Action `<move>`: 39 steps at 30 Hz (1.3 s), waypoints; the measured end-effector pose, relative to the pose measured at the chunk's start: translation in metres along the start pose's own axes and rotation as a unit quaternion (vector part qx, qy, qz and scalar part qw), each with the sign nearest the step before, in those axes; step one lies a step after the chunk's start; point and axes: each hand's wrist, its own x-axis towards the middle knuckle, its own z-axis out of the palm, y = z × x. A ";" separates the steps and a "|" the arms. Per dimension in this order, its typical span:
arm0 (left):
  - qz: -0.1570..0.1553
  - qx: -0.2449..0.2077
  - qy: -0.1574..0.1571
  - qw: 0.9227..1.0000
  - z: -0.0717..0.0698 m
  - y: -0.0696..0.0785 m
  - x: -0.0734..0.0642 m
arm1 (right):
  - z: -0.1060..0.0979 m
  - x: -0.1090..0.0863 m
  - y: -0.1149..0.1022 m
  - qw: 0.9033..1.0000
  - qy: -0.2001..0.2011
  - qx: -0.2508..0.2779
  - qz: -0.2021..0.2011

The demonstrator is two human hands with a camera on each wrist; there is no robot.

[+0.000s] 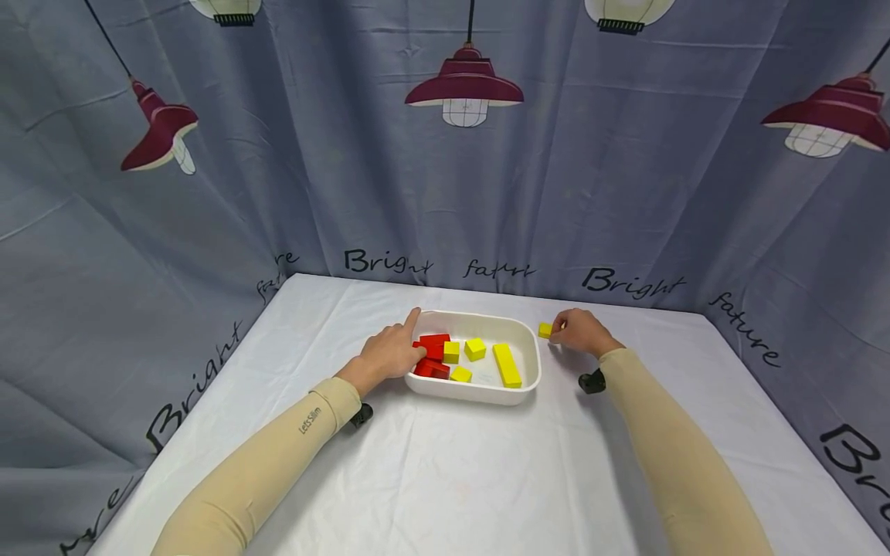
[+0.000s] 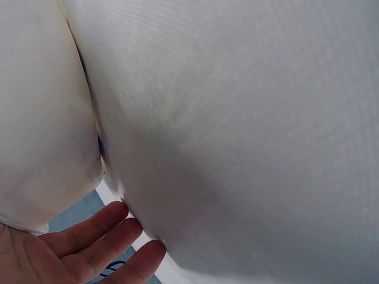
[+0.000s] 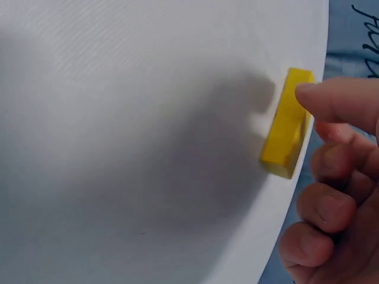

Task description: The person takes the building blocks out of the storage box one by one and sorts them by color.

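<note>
A white plastic tray [image 1: 480,395] sits on the table, its left end held by my left hand [image 1: 389,351]. The thumb reaches over the rim toward the red blocks [image 1: 433,369]; the other fingers [image 2: 106,242] lie outside the tray wall [image 2: 47,106]. Right of the tray, my right hand [image 1: 584,333] pinches a yellow block [image 3: 286,127] between thumb and index finger. The right wrist view shows it is long, and its lower end projects past the fingertips. The remaining right fingers are curled. Inside the tray lie several small yellow blocks [image 1: 476,350] and a long yellow block [image 1: 507,366].
A white cloth [image 1: 459,479] covers the table. Behind it and at both sides hangs a grey-blue curtain [image 1: 389,177] printed with lamps and lettering. A dark wrist device [image 1: 592,381] hangs under the right wrist, and another [image 1: 361,415] under the left.
</note>
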 end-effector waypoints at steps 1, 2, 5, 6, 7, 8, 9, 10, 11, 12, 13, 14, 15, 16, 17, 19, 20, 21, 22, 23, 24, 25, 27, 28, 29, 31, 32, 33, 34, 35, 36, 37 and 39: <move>0.000 0.000 0.000 1.000 0.000 0.000 0.000 | 0.000 0.000 0.001 1.000 0.006 0.001 0.007; 0.000 0.001 0.001 1.000 -0.001 0.000 0.000 | 0.000 0.000 0.002 1.000 0.009 0.002 0.013; 0.001 0.001 0.001 1.000 -0.001 0.001 -0.001 | 0.002 0.002 0.007 1.000 0.014 0.006 0.027; 0.001 0.000 0.000 1.000 -0.002 0.001 -0.001 | 0.003 0.003 0.008 0.999 0.014 0.006 0.029; 0.001 -0.001 0.000 1.000 -0.002 0.001 -0.002 | 0.004 0.004 0.010 0.999 0.015 0.006 0.031; 0.001 -0.002 -0.001 1.000 -0.002 0.001 -0.002 | 0.005 0.005 0.011 0.999 0.016 0.007 0.033; 0.000 -0.002 -0.001 1.000 -0.002 0.001 -0.002 | 0.006 0.006 0.013 0.999 0.017 0.008 0.033; 0.000 -0.003 -0.002 1.000 -0.002 0.002 -0.002 | 0.006 0.007 0.014 0.999 0.018 0.007 0.033; 0.000 -0.003 -0.002 1.000 -0.002 0.002 -0.001 | 0.007 0.008 0.014 0.999 0.021 0.005 0.034; 0.000 -0.003 -0.002 1.000 -0.001 0.001 -0.001 | 0.007 0.008 0.015 0.999 0.024 0.004 0.034; 0.001 -0.003 -0.002 1.000 -0.001 0.001 -0.001 | 0.008 0.008 0.015 0.999 0.026 0.003 0.032; 0.001 -0.002 -0.002 1.000 -0.001 0.001 -0.001 | 0.008 0.008 0.015 0.999 0.028 0.001 0.031; 0.001 -0.001 -0.002 1.000 0.000 0.002 -0.001 | 0.008 0.008 0.015 0.999 0.030 0.001 0.031; 0.002 0.000 -0.002 1.000 0.000 0.002 -0.001 | 0.008 0.008 0.015 0.999 0.032 0.000 0.030; 0.002 0.000 -0.002 1.000 0.000 0.002 -0.001 | 0.008 0.008 0.015 0.999 0.034 0.000 0.030; 0.002 0.002 -0.002 1.000 -0.001 0.002 -0.001 | 0.008 0.009 0.016 0.999 0.038 -0.001 0.029; 0.002 0.003 -0.001 1.000 -0.001 0.003 -0.001 | 0.008 0.009 0.015 0.999 0.039 -0.001 0.030; 0.002 0.003 -0.002 1.000 -0.001 0.003 -0.001 | 0.008 0.009 0.015 0.999 0.041 0.000 0.031; 0.002 0.003 -0.002 1.000 -0.001 0.003 -0.001 | 0.008 0.009 0.014 0.999 0.041 0.001 0.032; 0.002 0.003 -0.002 1.000 -0.001 0.003 -0.001 | 0.008 0.009 0.014 0.999 0.041 0.001 0.033; 0.002 0.004 -0.002 1.000 -0.001 0.003 -0.001 | 0.008 0.010 0.013 0.999 0.040 0.002 0.035; 0.002 0.004 -0.003 1.000 -0.001 0.003 0.000 | 0.008 0.010 0.012 0.999 0.038 0.003 0.038; 0.002 0.004 -0.002 1.000 -0.001 0.002 0.000 | 0.008 0.010 0.011 0.998 0.034 0.007 0.043; 0.001 0.005 -0.002 1.000 -0.001 0.002 0.000 | 0.008 0.010 0.010 0.998 0.032 0.010 0.044; 0.000 0.006 -0.001 1.000 -0.001 0.002 0.000 | 0.008 0.010 0.009 0.998 0.031 0.011 0.045; -0.001 0.007 0.001 1.000 -0.001 0.001 0.000 | 0.008 0.009 0.007 0.998 0.028 0.014 0.046; -0.001 0.007 0.002 1.000 0.000 0.001 0.000 | 0.007 0.008 0.005 0.999 0.027 0.013 0.044; -0.002 0.007 0.002 1.000 -0.001 0.001 0.000 | 0.006 0.008 0.004 0.999 0.026 0.011 0.042; -0.002 0.007 0.002 1.000 0.000 0.001 0.000 | 0.005 0.007 0.003 0.999 0.024 0.010 0.039; -0.002 0.006 0.002 1.000 0.000 0.001 0.000 | 0.004 0.007 0.002 0.999 0.023 0.008 0.036; -0.002 0.006 0.001 1.000 0.000 0.001 0.000 | 0.003 0.006 0.001 0.999 0.020 0.005 0.031; -0.001 0.006 0.000 1.000 0.000 0.001 0.000 | 0.002 0.006 -0.001 1.000 0.018 0.003 0.024; 0.000 0.005 0.000 1.000 0.000 0.001 0.000 | -0.001 0.005 -0.004 1.000 0.013 -0.004 0.010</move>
